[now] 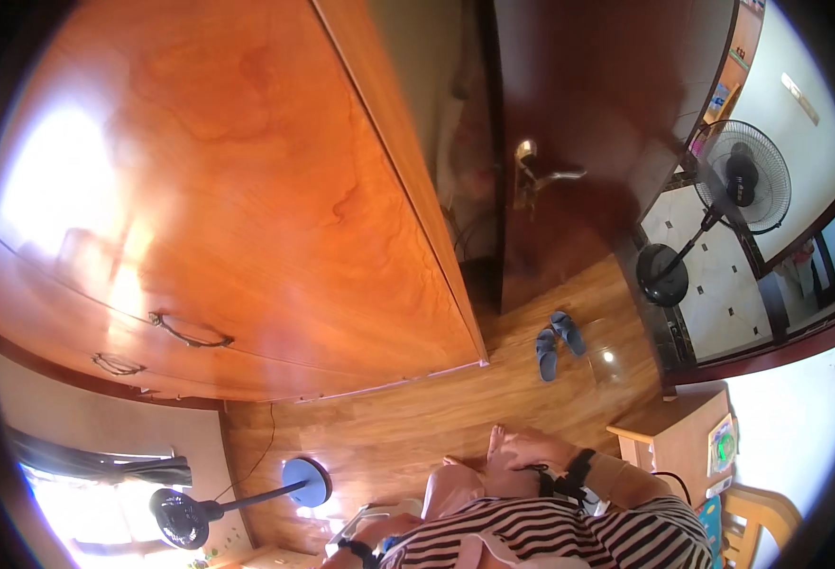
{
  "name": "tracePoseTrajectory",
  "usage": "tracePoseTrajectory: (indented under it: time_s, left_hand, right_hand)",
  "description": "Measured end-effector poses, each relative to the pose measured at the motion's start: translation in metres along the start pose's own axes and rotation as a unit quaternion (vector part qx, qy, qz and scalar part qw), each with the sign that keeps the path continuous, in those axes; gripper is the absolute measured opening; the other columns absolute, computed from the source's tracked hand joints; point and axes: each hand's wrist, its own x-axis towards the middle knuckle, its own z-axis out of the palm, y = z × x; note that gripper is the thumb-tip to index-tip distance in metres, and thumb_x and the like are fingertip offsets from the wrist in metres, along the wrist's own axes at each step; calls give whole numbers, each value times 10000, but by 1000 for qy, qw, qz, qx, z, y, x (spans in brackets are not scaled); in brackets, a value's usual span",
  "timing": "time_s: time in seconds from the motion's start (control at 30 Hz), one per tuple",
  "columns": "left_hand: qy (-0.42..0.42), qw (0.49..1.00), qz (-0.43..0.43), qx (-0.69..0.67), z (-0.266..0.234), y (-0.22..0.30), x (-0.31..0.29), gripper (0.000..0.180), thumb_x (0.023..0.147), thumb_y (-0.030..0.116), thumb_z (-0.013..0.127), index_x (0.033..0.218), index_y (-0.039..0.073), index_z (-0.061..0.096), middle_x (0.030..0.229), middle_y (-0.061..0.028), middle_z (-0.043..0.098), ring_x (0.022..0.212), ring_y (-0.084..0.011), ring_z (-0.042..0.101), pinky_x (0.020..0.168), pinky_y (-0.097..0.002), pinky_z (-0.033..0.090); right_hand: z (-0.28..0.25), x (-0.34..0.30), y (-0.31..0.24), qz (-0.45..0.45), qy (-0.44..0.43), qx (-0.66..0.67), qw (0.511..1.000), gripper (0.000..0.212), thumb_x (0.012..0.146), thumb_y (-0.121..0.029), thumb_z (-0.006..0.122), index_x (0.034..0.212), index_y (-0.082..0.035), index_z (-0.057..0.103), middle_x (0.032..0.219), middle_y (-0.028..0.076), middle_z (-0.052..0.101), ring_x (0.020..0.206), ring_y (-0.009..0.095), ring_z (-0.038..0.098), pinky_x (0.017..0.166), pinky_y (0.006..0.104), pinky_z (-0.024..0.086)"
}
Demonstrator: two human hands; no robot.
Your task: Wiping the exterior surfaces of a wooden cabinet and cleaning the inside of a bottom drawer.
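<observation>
My right hand (542, 451), with a black band at the wrist, rests at my right leg in the lower middle. Its fingers blend with the bare skin there, so their pose is unclear. My left hand (396, 524) is low in the view, also with a dark wristband, beside my left knee (452, 487). Next to it is a whitish object (349, 527), mostly cut off and hard to make out. Whether the left fingers hold anything cannot be told. A black-and-white striped shirt (522, 531) covers my body and upper right arm.
A large orange wooden wardrobe (275, 171) fills the upper left. Behind it stands a dark door (588, 104) with a metal handle. Grey-blue slippers (546, 355) lie on the wooden floor (379, 422). Standing fans are at lower left (305, 482) and right (662, 275). A wooden cabinet (673, 431) stands at right.
</observation>
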Motion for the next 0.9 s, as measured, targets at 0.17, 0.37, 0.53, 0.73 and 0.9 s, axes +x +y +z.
tracePoseTrajectory:
  time_s: [0.17,0.37,0.53,0.73,0.9]
  left_hand:
    - [-21,999,-35,-36,15,-11,-14,409,920,320,557,1172,8,635,1020,-33,685,896,-125,572,830,-305,468]
    - [-40,996,-39,-64,28,-13,-21,394,940,313,542,1188,18,627,1074,-33,673,946,-127,565,879,-304,454]
    - [-63,994,-31,-82,35,-16,-27,383,956,306,529,1201,26,620,1119,-33,663,988,-128,560,920,-303,442]
    - [-121,986,-21,-113,31,-33,-36,370,976,299,514,1216,35,612,1174,-33,651,1039,-130,554,968,-301,427]
    - [-57,987,113,-103,60,-139,-29,320,949,194,531,1186,-2,617,1099,-38,670,986,-134,563,971,-274,419]
  right_hand:
    - [12,1,-7,73,-385,25,920,274,831,-339,640,913,-79,619,942,97,635,887,307,602,731,389,464]
    - [45,-70,36,-19,-13,81,996,171,723,-219,675,849,-107,646,819,117,649,777,299,627,644,411,485]
    - [51,-60,12,-53,-161,147,975,163,780,-219,613,908,-119,635,840,77,638,812,309,620,677,394,474]
    - [4,-41,-17,58,-283,219,932,206,855,-208,590,1016,-94,649,842,97,667,779,262,639,681,366,489]
    - [-3,-45,-50,156,-424,357,818,376,936,-244,543,1232,-15,582,992,40,655,923,137,585,841,322,503]
